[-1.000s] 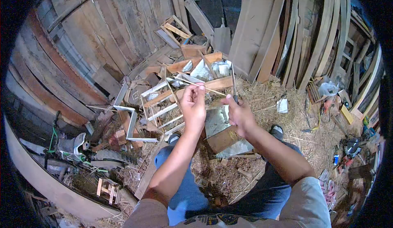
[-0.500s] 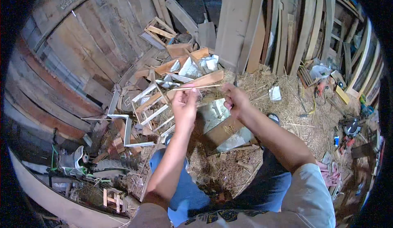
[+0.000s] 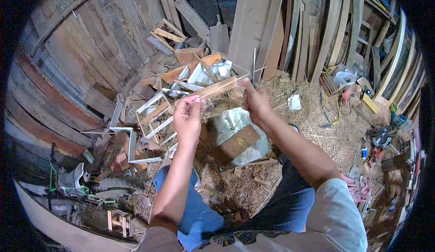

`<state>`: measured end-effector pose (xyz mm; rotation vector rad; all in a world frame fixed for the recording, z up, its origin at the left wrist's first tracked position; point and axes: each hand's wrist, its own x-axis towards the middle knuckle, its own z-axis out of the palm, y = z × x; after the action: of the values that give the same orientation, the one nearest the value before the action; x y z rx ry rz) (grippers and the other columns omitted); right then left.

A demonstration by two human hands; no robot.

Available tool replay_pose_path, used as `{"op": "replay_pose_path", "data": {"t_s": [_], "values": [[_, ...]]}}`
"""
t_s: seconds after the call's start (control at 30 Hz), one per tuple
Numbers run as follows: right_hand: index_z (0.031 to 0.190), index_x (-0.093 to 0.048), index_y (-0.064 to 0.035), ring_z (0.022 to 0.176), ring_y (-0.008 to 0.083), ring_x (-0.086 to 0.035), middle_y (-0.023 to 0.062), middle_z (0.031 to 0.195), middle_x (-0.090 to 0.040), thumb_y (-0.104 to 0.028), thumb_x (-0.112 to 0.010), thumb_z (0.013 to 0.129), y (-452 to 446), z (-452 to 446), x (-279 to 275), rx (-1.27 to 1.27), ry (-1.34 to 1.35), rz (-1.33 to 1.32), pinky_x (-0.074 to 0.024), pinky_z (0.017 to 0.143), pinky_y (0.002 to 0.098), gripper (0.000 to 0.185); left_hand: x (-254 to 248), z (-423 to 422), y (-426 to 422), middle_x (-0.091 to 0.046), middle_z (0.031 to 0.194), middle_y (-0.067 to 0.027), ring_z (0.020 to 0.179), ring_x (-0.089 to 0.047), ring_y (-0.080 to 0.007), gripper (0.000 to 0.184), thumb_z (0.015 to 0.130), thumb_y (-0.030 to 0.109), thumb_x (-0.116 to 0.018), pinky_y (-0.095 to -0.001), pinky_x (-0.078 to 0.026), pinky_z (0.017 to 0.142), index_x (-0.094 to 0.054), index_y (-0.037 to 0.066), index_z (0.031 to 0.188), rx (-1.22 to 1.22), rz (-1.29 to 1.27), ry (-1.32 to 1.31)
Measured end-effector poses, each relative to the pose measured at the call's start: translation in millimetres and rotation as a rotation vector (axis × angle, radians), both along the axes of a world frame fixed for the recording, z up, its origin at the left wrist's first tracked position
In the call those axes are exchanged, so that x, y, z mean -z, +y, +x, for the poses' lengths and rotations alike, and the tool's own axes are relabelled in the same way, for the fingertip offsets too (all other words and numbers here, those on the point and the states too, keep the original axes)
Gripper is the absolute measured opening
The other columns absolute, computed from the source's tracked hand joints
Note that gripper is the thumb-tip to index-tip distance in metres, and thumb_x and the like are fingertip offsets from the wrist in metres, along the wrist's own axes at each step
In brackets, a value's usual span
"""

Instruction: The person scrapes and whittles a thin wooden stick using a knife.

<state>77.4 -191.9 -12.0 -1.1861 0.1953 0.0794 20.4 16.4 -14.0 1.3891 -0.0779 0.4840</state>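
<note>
The left hand [image 3: 187, 118] pinches a thin stick [image 3: 261, 69], likely light, bendy, best held near its end; the right hand [image 3: 258, 101] grips a knife [image 3: 254, 64].

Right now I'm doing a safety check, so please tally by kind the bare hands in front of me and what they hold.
Bare hands: 2 (left hand, right hand)
Thin pale wooden stick: 1
Narrow grey metal blade: 1
Total: 4
</note>
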Motion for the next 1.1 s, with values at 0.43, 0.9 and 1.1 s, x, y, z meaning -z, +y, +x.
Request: {"op": "replay_pose_path", "data": {"t_s": [0.43,0.9,1.1], "values": [[0.092,-0.057,-0.0115,0.044,0.0058,-0.033,-0.0076,0.058,-0.042,-0.029,-0.071,0.096,17,-3,-4,0.000,-0.036,-0.031,-0.0257,0.043,0.0268,0.023,8,-3,-5,-0.072,0.099,-0.0084,0.085,-0.064,-0.0122,0.012,0.098,0.003,-0.062,-0.0279,-0.052,0.079,-0.063,0.000,0.110,0.281,0.170,0.235],[0.098,-0.062,0.0017,0.063,0.0113,-0.045,0.0023,0.066,-0.055,-0.034,-0.062,0.103,-1,5,3,-0.248,-0.609,-0.823,-0.0395,0.057,0.0328,0.036,-12,-14,-12,-0.035,0.066,0.0082,0.051,-0.028,-0.0040,0.019,0.108,0.029,-0.049,-0.0226,-0.022,0.044,-0.052,0.014,0.097,0.694,-0.118,0.649],[0.096,-0.061,-0.0059,0.075,0.0442,-0.065,0.0224,0.076,-0.064,-0.047,-0.048,0.105,-10,-6,-13,-0.382,-0.689,-1.149,-0.0488,0.065,0.0520,0.043,-14,-13,-11,-0.033,0.062,0.0085,0.047,-0.026,-0.0039,0.019,0.108,0.027,-0.048,-0.0229,-0.020,0.041,-0.054,0.012,0.099,0.599,-0.148,0.563]]}}
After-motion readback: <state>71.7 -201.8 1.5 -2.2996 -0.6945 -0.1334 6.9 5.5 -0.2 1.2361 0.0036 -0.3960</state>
